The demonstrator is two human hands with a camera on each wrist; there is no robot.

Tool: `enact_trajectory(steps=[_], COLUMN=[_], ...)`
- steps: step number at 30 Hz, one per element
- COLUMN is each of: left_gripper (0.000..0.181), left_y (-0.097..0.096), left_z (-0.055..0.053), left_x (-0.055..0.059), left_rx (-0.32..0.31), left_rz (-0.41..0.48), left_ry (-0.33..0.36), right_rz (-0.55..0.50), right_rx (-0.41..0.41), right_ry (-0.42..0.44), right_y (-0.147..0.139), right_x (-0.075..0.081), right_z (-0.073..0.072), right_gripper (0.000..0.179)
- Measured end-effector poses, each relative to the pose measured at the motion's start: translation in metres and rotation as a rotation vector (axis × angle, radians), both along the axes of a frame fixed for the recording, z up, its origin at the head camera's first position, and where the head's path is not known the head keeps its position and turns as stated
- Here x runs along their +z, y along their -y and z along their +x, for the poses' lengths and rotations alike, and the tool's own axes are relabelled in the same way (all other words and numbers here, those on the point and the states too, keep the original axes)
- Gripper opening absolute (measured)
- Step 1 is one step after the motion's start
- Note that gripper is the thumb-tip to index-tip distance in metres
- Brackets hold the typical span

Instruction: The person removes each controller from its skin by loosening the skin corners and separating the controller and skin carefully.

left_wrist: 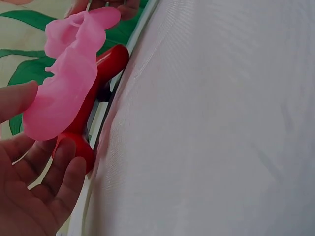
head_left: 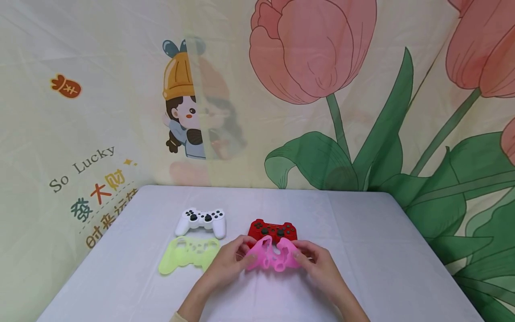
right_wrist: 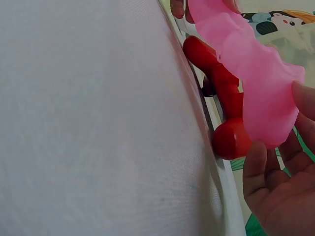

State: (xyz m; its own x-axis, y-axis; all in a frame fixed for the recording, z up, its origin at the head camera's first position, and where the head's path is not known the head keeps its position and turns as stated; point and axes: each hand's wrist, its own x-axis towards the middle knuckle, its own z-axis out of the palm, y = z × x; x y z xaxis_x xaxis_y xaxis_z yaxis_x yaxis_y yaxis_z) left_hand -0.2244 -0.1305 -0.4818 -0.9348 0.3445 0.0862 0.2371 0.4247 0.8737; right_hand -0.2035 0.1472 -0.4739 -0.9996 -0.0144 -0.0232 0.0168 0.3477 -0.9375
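A pink silicone controller cover (head_left: 263,255) is stretched between both hands, in front of a red game controller (head_left: 277,227) on the table. My left hand (head_left: 230,264) pinches the cover's left end between thumb and fingers. At the opposite end my right hand (head_left: 319,266) grips it the same way. Both wrist views show the pink cover (left_wrist: 69,93) close to the red controller (right_wrist: 229,105) and partly hiding it. Whether the two touch I cannot tell.
Left of the hands a white game controller (head_left: 200,222) lies on the white tablecloth (head_left: 362,250). Just below it is a pale green silicone cover (head_left: 187,256), partly hidden by my left hand. A printed curtain (head_left: 225,89) hangs behind the table's back edge.
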Motion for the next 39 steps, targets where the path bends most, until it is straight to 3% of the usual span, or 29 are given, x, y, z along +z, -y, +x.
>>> enact_trajectory(steps=[5, 11, 18, 28, 39], left_gripper=[0.025, 0.011, 0.016, 0.036, 0.035], left_y=[0.000, 0.001, 0.001, -0.001, -0.021], left_z=[-0.001, -0.001, 0.001, 0.002, -0.003], left_x=[-0.001, 0.000, 0.002, 0.003, 0.009], left_rx=[0.028, 0.129, 0.172, 0.146, 0.045], left_rz=[-0.025, -0.003, 0.029, 0.055, 0.069], left_ry=[-0.024, -0.028, -0.006, 0.028, 0.043], right_rz=[0.038, -0.003, 0.010, 0.123, 0.132], right_rx=[-0.038, -0.070, -0.133, -0.231, -0.161], right_ry=[-0.021, -0.037, -0.059, -0.057, 0.009], right_y=[0.000, -0.002, -0.001, -0.001, -0.036], right_x=[-0.002, -0.004, -0.005, -0.004, 0.010], right_z=[0.000, -0.002, -0.002, -0.002, 0.000], right_gripper=[0.024, 0.026, 0.025, 0.026, 0.028])
